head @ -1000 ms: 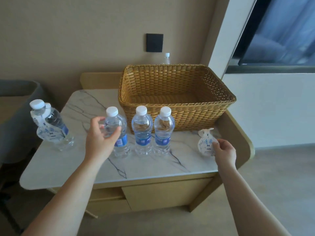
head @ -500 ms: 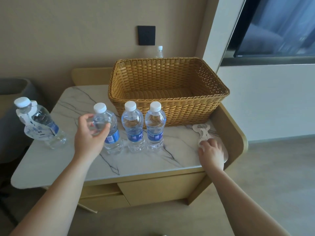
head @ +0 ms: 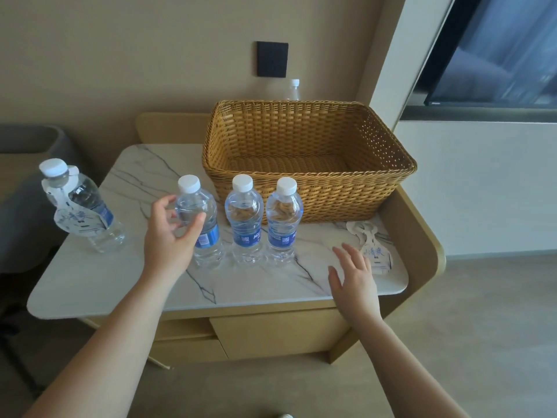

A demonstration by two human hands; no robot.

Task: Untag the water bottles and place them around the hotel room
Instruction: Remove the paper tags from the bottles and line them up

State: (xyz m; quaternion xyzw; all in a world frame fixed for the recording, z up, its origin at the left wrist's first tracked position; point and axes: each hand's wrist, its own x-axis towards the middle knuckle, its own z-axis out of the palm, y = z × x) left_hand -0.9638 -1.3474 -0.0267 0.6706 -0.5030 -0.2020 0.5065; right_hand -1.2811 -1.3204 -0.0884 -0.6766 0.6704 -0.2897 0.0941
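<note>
The head view looks down on a marble surface (head: 90,285) with a wicker basket (head: 310,191) standing at its back right. Three untagged bottles stand upright in a row just in front of the basket: the left bottle (head: 202,218), the middle bottle (head: 244,218) and the right bottle (head: 283,220), each with a white cap and a blue label. The left hand (head: 171,233) is beside the left bottle with its fingers curved around the bottle's upper body, thumb on the near right side and fingertips on the left; whether it actually grips or only touches the plastic cannot be told. The right hand (head: 355,276) hovers low over the right part of the surface, fingers spread and straight, holding nothing. Just right of that hand lie loose tags (head: 373,250), white paper with blue writing, flat on the surface near the basket's front right corner. Well apart at the far left edge of the surface stands a tagged bottle (head: 81,209), its tag hanging from the neck down over the front. Behind the basket, against the wall, the top of another bottle (head: 294,89) shows under a black wall plate (head: 272,59). A window (head: 497,52) fills the upper right.
</note>
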